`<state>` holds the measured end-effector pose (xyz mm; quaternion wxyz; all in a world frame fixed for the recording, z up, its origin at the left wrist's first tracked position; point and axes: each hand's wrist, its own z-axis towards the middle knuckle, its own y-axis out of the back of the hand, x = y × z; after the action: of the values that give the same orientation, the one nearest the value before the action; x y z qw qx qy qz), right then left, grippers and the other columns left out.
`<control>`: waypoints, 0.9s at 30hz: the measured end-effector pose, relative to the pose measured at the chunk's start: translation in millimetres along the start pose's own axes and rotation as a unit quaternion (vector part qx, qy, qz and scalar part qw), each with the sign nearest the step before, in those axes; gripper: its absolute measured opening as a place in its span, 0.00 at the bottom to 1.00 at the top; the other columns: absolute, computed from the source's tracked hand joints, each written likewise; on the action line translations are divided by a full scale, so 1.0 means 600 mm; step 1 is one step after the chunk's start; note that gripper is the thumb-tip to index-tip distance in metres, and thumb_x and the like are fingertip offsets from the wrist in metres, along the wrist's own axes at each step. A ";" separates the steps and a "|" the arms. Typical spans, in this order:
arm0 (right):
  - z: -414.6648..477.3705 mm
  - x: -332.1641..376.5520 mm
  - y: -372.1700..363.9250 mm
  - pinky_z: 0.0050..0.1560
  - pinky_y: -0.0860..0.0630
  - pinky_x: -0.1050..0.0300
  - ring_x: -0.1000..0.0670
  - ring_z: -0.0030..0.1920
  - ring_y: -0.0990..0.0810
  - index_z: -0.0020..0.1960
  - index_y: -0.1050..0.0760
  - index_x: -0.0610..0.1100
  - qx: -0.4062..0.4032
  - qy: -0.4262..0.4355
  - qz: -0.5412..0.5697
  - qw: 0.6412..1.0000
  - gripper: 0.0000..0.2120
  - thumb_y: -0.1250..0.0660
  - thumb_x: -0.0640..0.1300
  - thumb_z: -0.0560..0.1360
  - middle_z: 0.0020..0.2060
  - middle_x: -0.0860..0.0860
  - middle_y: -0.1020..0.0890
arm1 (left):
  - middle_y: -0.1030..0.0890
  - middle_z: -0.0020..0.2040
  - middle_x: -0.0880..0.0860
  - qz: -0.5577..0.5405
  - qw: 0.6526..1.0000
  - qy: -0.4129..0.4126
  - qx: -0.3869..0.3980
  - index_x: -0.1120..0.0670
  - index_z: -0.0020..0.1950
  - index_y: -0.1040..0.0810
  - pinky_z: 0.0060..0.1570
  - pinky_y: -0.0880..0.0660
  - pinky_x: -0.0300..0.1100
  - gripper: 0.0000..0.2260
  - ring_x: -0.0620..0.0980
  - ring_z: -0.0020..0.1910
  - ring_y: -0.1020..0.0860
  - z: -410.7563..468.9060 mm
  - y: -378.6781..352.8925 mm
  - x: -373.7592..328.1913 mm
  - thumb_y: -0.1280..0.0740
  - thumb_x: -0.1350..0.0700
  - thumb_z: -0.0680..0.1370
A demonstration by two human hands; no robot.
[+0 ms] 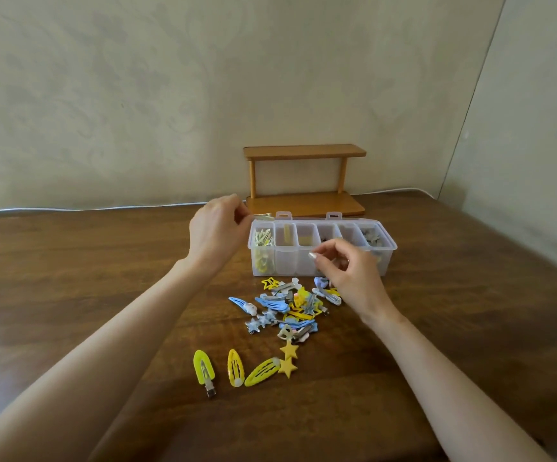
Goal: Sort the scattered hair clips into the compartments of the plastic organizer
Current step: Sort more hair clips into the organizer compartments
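A clear plastic organizer (283, 261) with several compartments stands open on the wooden table. Its left cells hold pale and yellow clips, its rightmost cell grey ones. My left hand (218, 228) hovers at the organizer's left end, pinching a small pale hair clip (264, 216) above the leftmost cell. My right hand (350, 275) is in front of the organizer's front wall, fingers curled in a pinch; whether it holds anything is hidden. Below it lies a pile of blue, yellow and grey hair clips (290, 305). Nearer me lie three yellow snap clips (236, 367) and a yellow star clip (288, 358).
A small two-tier wooden shelf (303, 181) stands right behind the organizer, against the wall. A white cable (103, 208) runs along the table's back edge. Another wall closes off the right side.
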<state>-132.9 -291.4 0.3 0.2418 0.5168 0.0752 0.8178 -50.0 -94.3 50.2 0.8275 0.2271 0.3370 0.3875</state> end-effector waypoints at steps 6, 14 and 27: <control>-0.003 -0.005 0.001 0.38 0.27 0.67 0.56 0.38 0.23 0.43 0.21 0.46 0.011 0.028 -0.083 0.996 0.03 0.33 0.43 0.76 0.36 0.56 0.21 | 0.22 0.41 0.54 0.100 0.988 -0.101 0.060 0.57 0.41 0.22 0.41 0.38 0.42 0.05 0.55 0.44 0.27 -0.003 -0.049 0.019 0.33 0.57 0.75; -0.005 -0.004 -0.001 0.41 0.26 0.64 0.56 0.41 0.22 0.45 0.21 0.46 0.017 0.039 -0.110 0.993 0.03 0.33 0.44 0.76 0.37 0.56 0.21 | 0.24 0.58 0.51 0.095 0.981 -0.126 0.112 0.52 0.55 0.19 0.55 0.37 0.48 0.16 0.53 0.58 0.33 -0.002 -0.046 0.032 0.43 0.47 0.80; -0.012 0.001 -0.007 0.41 0.24 0.61 0.57 0.40 0.22 0.44 0.21 0.46 0.057 0.055 -0.123 0.989 0.03 0.32 0.44 0.75 0.38 0.55 0.20 | 0.30 0.49 0.47 -0.045 0.983 -0.087 0.153 0.52 0.49 0.23 0.47 0.29 0.40 0.14 0.47 0.47 0.28 -0.074 0.051 0.044 0.30 0.45 0.70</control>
<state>-138.5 -286.5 -4.0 0.3063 0.4708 0.1983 0.8033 -84.8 -49.8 29.9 0.8257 0.3682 0.3294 0.2721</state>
